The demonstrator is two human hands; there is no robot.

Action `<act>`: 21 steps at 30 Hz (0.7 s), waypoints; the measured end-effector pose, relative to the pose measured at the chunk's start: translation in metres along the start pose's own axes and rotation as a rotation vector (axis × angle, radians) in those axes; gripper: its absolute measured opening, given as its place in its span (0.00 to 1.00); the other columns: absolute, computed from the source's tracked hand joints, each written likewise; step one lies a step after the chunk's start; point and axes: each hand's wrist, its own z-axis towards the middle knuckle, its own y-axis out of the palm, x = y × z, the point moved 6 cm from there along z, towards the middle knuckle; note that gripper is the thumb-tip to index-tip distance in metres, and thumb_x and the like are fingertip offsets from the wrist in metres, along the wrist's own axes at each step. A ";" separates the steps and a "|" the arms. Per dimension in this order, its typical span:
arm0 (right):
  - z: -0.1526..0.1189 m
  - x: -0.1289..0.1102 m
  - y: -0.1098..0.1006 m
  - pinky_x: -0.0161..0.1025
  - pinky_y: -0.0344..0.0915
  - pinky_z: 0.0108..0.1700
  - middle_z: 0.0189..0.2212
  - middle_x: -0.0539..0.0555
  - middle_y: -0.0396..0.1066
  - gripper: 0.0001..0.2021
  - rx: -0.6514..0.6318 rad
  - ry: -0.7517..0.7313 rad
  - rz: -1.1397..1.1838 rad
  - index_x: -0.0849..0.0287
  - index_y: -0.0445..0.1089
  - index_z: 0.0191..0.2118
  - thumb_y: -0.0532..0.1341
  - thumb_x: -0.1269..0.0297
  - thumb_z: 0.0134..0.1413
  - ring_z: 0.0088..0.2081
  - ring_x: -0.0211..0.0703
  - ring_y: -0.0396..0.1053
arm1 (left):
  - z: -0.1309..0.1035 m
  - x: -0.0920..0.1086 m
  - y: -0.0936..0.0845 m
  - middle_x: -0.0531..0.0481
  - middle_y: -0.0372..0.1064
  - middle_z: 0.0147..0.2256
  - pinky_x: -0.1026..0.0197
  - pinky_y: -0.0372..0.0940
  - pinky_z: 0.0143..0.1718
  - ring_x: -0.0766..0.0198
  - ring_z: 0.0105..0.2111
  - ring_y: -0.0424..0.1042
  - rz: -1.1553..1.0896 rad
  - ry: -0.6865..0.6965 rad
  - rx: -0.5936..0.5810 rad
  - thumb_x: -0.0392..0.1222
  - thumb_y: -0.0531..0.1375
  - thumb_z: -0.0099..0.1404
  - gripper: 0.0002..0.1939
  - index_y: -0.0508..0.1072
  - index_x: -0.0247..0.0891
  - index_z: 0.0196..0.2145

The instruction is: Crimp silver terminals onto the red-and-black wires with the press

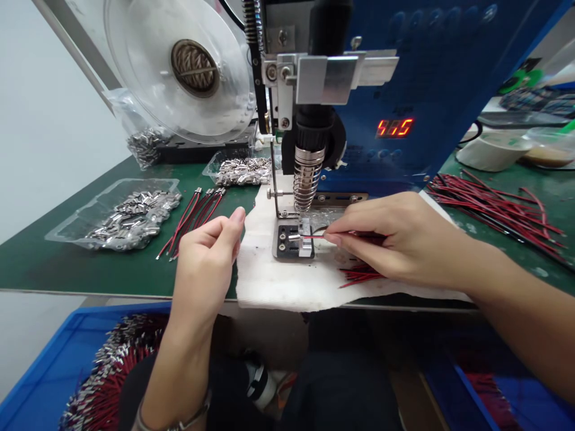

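"Holding what?"
"Right hand [398,236] pinches a wire [317,236] at the jig [293,254]; left hand [207,254] is clenched, seemingly empty"
"Progress?"
"Metal-tipped wires [121,371] crowd the near-left bin [47,359]; this and the right pile [498,212] look unfinished"

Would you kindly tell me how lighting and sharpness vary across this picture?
Head view: bare right hand well lit, reasonably sharp; red digital readout glowing brightly; clear plastic reel showing pale reflections; darkness beneath green tabletop; blue plastic bin at lower right dim and soft.
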 end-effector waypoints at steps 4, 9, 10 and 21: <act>0.000 0.000 0.001 0.38 0.60 0.31 0.27 0.54 0.76 0.14 -0.022 0.008 0.012 0.62 0.77 0.33 0.55 0.71 0.65 0.27 0.40 0.69 | 0.001 0.000 0.000 0.55 0.47 0.19 0.57 0.41 0.24 0.70 0.21 0.46 0.001 0.003 -0.002 0.47 0.61 0.68 0.25 0.56 0.36 0.18; 0.001 -0.001 0.002 0.37 0.60 0.31 0.27 0.54 0.76 0.13 -0.030 -0.001 0.022 0.62 0.77 0.34 0.54 0.71 0.65 0.27 0.39 0.69 | 0.001 0.001 0.001 0.55 0.47 0.19 0.57 0.41 0.23 0.70 0.21 0.46 -0.006 0.011 -0.003 0.46 0.61 0.68 0.25 0.56 0.37 0.18; 0.001 -0.002 0.002 0.37 0.60 0.30 0.27 0.54 0.76 0.13 -0.032 -0.003 0.025 0.62 0.77 0.34 0.54 0.71 0.65 0.27 0.39 0.69 | 0.001 0.001 0.001 0.55 0.47 0.19 0.57 0.41 0.23 0.70 0.21 0.45 -0.004 0.010 -0.005 0.46 0.61 0.68 0.25 0.56 0.37 0.18; 0.001 -0.002 0.005 0.36 0.59 0.30 0.25 0.52 0.75 0.12 -0.102 0.037 0.099 0.63 0.77 0.34 0.56 0.74 0.64 0.25 0.36 0.67 | 0.000 0.002 0.000 0.55 0.47 0.19 0.56 0.41 0.24 0.69 0.21 0.46 0.005 0.009 -0.004 0.47 0.61 0.68 0.25 0.56 0.37 0.18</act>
